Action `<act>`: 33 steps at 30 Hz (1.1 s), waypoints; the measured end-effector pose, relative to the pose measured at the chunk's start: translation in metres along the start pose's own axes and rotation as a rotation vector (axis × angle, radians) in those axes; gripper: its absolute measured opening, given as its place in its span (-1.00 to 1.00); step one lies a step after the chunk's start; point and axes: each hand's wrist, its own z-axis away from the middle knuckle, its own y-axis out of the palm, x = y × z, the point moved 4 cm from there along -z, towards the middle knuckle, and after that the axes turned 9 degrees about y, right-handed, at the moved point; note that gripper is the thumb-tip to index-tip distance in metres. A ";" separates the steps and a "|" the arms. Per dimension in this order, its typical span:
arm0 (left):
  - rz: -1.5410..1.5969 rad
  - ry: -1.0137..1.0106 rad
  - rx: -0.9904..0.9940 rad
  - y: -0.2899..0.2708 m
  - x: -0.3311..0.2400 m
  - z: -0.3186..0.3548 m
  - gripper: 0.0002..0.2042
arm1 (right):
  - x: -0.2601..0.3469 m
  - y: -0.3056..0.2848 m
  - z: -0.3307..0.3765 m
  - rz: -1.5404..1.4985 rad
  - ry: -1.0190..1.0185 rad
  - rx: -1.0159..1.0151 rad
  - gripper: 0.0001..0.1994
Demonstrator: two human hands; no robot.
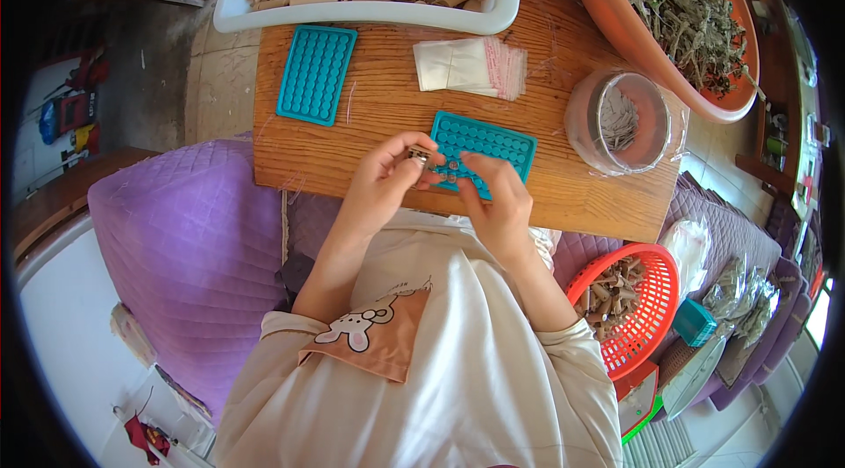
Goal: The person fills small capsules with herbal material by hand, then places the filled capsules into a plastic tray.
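Note:
Near the table's front edge, my left hand [385, 170] pinches a small brownish piece with a shiny part [419, 154]; its exact kind is too small to tell. My right hand [498, 202] is beside it, thumb and forefinger bent over the near left part of a teal tray with rows of round cups [518, 149]. A few small round greyish pieces [452, 172] show by the right fingertips; whether the fingers grip one of them cannot be made out. Farther left lies a second teal tray [317, 73], apart from both hands.
A white bin [370, 17] of tan curved pieces stands at the back. Clear plastic bags [458, 65] lie mid-table. On the right are a clear tub [581, 120] with grey slips and an orange basin [647, 41] of dried plants. A red basket [651, 327] sits beside me.

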 end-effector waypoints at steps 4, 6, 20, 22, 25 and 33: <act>-0.035 0.013 -0.050 -0.010 -0.008 -0.001 -0.78 | -0.022 -0.004 0.012 0.214 0.168 0.046 -0.69; -0.018 0.023 -0.027 -0.008 -0.005 -0.002 -0.78 | -0.024 -0.001 0.015 0.286 0.155 0.084 -0.68; 0.041 -0.034 0.016 0.031 -0.012 0.010 -0.76 | 0.023 -0.014 -0.004 0.101 -0.086 -0.293 -0.75; 0.090 -0.021 0.070 0.036 -0.012 0.011 -0.76 | 0.028 -0.014 -0.006 0.084 -0.148 -0.310 -0.76; 0.042 -0.035 0.056 0.035 -0.014 0.011 -0.76 | 0.027 -0.011 -0.007 0.102 -0.136 -0.243 -0.77; -0.179 -0.010 0.075 0.027 -0.007 0.014 -0.78 | 0.023 -0.009 -0.005 0.085 -0.107 -0.009 -0.84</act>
